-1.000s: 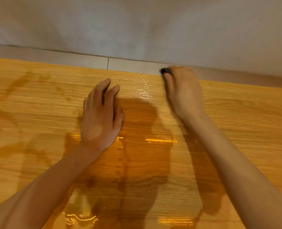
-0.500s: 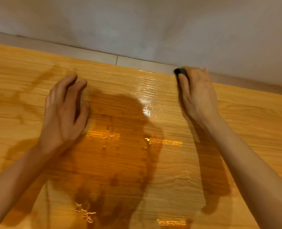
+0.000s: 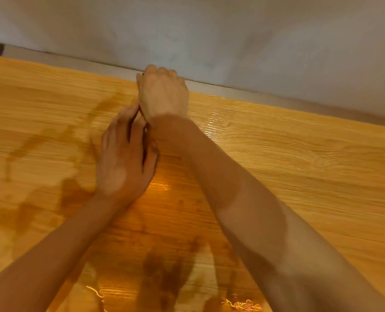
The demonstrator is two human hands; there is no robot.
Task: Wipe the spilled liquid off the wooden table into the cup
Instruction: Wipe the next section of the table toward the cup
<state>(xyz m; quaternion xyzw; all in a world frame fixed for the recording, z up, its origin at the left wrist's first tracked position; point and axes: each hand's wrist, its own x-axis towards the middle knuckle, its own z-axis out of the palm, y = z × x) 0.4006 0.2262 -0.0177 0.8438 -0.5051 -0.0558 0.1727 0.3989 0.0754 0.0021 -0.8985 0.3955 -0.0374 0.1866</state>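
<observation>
Glossy wet film of spilled liquid (image 3: 218, 122) on yellow wood-grain counter (image 3: 322, 165), right of both hands; left hand (image 3: 123, 158) flat, fingers straight; right hand (image 3: 163, 95) curled at far edge, contents can't be seen

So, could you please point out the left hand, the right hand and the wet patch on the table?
left hand (image 3: 123, 163), head view, back of the hand.
right hand (image 3: 164, 95), head view, back of the hand.
wet patch (image 3: 164, 212), head view, glossy darker wood between the forearms.

Both arms reach forward, left hand (image 3: 123, 158) flat with fingers stretched, just beside the right wrist; right hand (image 3: 163, 93) has its fingers curled downward.
</observation>
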